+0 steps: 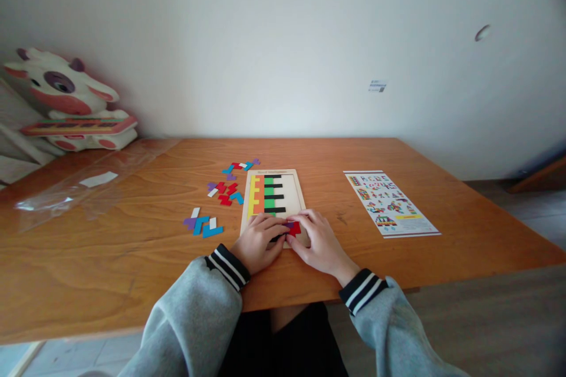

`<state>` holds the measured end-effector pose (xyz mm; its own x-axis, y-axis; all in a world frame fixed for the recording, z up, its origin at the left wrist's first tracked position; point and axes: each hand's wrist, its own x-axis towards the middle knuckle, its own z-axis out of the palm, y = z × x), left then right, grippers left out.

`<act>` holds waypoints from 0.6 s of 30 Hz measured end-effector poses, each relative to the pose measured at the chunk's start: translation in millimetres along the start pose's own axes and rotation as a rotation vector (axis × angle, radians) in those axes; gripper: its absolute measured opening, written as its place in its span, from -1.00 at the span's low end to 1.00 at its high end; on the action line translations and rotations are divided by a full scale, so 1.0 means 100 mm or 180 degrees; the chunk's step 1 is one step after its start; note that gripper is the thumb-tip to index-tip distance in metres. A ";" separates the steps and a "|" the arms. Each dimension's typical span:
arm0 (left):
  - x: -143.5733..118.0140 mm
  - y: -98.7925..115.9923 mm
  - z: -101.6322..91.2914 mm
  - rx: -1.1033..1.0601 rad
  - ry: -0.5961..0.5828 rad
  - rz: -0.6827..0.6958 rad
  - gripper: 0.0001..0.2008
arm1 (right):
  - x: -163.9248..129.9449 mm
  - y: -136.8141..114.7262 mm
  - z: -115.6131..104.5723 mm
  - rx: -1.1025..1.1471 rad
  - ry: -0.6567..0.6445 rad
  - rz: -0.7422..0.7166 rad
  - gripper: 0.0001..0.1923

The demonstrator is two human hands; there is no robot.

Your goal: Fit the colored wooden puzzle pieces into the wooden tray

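While both our hands rest at the near end of the wooden puzzle board (283, 188), a red puzzle piece (293, 227) lies between them, right at our fingertips. Our left hand (259, 241) curls over the board's near left corner, its fingers bent and reaching toward the red piece from the left; we cannot tell whether it grips anything. Our right hand (319, 241) lies just to the right of the piece, its fingers pressing on or pinching the red piece's right edge, narrowly closed. A small purple bit shows at the piece's upper left, touching it.

We count one board on the worktop (132, 259). It carries a yellow column, an orange column and a green column at its left part, with dark slots running across to the right.

Left of the board lie loose pieces in three groups: a far group (241, 165) near the board's top left corner, a middle group (225, 191) of mostly red pieces beside the board, and a near group (203, 224) of blue, white and purple pieces. Single pieces overlap too much for an exact count.

One printed pattern sheet (389, 203) lies well apart to the right. One clear plastic bag (88, 185) lies at the far left, and one cow-shaped plush (66, 100) sits beyond the worktop's left corner.
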<state>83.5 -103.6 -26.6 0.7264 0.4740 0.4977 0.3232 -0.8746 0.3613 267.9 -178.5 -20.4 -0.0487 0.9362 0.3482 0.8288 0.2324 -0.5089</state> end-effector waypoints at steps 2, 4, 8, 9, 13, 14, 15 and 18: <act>0.00 -0.06 -0.05 0.0085 0.0187 -0.0032 -0.80 | 0.00 0.00 0.00 0.0078 0.0052 0.0037 -0.72; -0.01 -0.18 -0.14 0.0238 0.0434 -0.0182 -0.80 | 0.00 0.01 0.01 0.0133 0.0090 0.0069 -0.75; -0.06 -0.62 -0.35 0.0714 0.0765 -0.0733 -0.74 | 0.00 0.04 0.03 0.0252 0.0197 0.0105 -0.79; -0.08 -0.73 -0.39 0.0853 0.0683 -0.0843 -0.72 | 0.01 0.04 0.04 0.0295 0.0234 0.0131 -0.81; -0.11 -0.99 -0.45 0.1194 0.0244 -0.1179 -0.65 | 0.01 0.05 0.05 0.0441 0.0324 0.0261 -0.83; -0.11 -1.01 -0.46 0.1231 0.0163 -0.1237 -0.64 | 0.01 0.04 0.04 0.0459 0.0330 0.0277 -0.83; -0.10 -1.02 -0.46 0.1249 0.0095 -0.1282 -0.62 | 0.01 0.04 0.04 0.0468 0.0336 0.0288 -0.83; -0.09 -1.01 -0.45 0.1242 0.0012 -0.1343 -0.60 | 0.01 0.03 0.03 0.0468 0.0341 0.0291 -0.84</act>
<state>16.9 -15.0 -32.5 0.4840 0.7898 0.3767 0.7850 -0.5821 0.2119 268.3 -175.7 -23.9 0.0890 0.9235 0.3731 0.7364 0.1912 -0.6490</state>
